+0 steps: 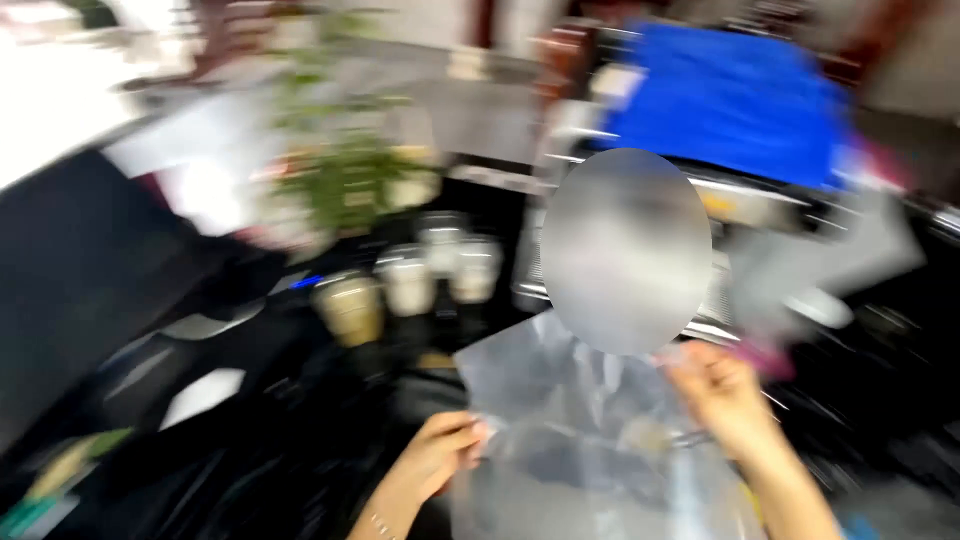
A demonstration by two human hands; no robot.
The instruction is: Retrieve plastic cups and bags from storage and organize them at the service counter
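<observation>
Head view: both hands grip a clear bag.
Left hand [440, 455] pinches the bag [570, 420] at 9 o'clock, right hand [722, 395] at 2.

Both hands raised, fingers pinched shut

Left hand [440, 452] low with fingers curled in a tight grip, thin bracelet at the wrist; right hand [722, 395] higher, fingers pinched, forearm running down to the lower right. Motion blur hides finer detail.
</observation>
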